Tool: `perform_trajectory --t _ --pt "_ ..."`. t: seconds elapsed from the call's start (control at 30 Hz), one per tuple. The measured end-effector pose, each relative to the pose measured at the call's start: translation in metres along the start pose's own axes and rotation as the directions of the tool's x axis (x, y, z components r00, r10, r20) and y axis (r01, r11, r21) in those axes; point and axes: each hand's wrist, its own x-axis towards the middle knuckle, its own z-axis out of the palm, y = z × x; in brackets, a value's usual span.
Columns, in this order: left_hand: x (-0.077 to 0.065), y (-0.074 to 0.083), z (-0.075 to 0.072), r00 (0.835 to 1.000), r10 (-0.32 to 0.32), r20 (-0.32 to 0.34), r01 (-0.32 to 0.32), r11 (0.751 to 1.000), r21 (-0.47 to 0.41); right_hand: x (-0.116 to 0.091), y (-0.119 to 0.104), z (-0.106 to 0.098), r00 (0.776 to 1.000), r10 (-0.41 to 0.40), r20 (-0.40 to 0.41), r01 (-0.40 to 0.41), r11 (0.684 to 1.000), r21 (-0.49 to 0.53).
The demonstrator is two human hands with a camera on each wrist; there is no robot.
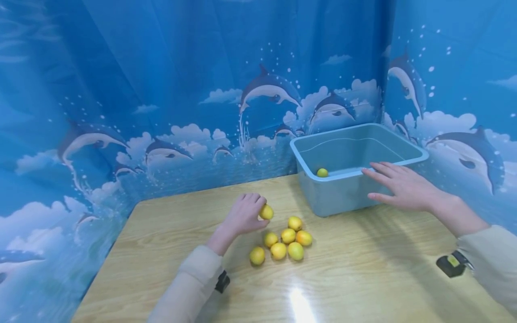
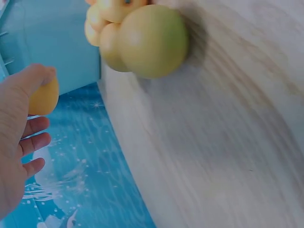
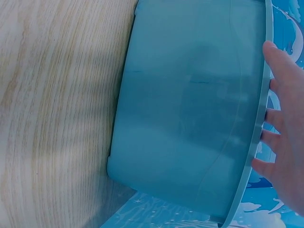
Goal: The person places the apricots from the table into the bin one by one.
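My left hand (image 1: 244, 214) pinches a small round yellow fruit (image 1: 266, 212) between thumb and fingertips, a little above the table. The left wrist view shows the same fruit (image 2: 44, 98) at my thumb. Several similar fruits (image 1: 288, 235), yellow to greenish, lie close together on the table just right of that hand. Fingers spread, my right hand (image 1: 404, 186) is at the near rim of a blue-grey plastic bin (image 1: 335, 197) and holds nothing. Whether it touches the rim I cannot tell. One yellow-green fruit (image 1: 322, 172) shows inside the bin, on its left side.
The light wood table (image 1: 169, 251) runs back to a blue curtain (image 1: 194, 89) printed with dolphins and clouds. The bin stands at the table's back right, near the curtain corner. Black wrist devices (image 1: 451, 264) hang below both sleeves.
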Motion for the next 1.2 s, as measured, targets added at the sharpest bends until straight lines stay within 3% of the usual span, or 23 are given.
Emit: perform_trajectory --t 0.17,0.73,1.2 --pt "0.008 0.0 -0.01 0.999 0.014 -0.046 -0.015 1.0 -0.01 0.002 -0.002 -0.002 1.0 0.005 -0.017 -0.005 1.0 0.005" --pt "0.048 0.01 -0.052 0.994 -0.012 -0.111 0.013 1.0 0.011 0.0 -0.002 -0.002 1.0 0.012 -0.019 -0.012 1.0 0.012" --pt "0.081 0.023 -0.073 0.997 -0.066 -0.04 0.065 0.997 -0.028 -0.001 -0.003 -0.004 1.0 0.015 -0.02 -0.014 1.0 0.023"
